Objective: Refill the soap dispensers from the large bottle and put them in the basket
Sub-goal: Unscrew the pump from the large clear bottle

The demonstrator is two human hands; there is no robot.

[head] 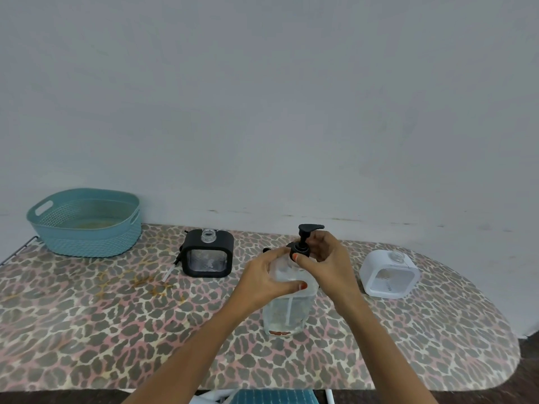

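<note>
Clear large bottle (288, 313) stands wrapped by left grip (262, 278); right grip (326, 258) pinches its black pump (306, 233).

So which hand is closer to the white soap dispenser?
The right hand: it pinches the large bottle's pump, a gap from the white soap dispenser; the left hand grips the bottle, farther off.

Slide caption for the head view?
Left hand steadies the large bottle while right hand grips its pump collar; black dispenser and white dispenser stand uncapped, basket far left.
</note>
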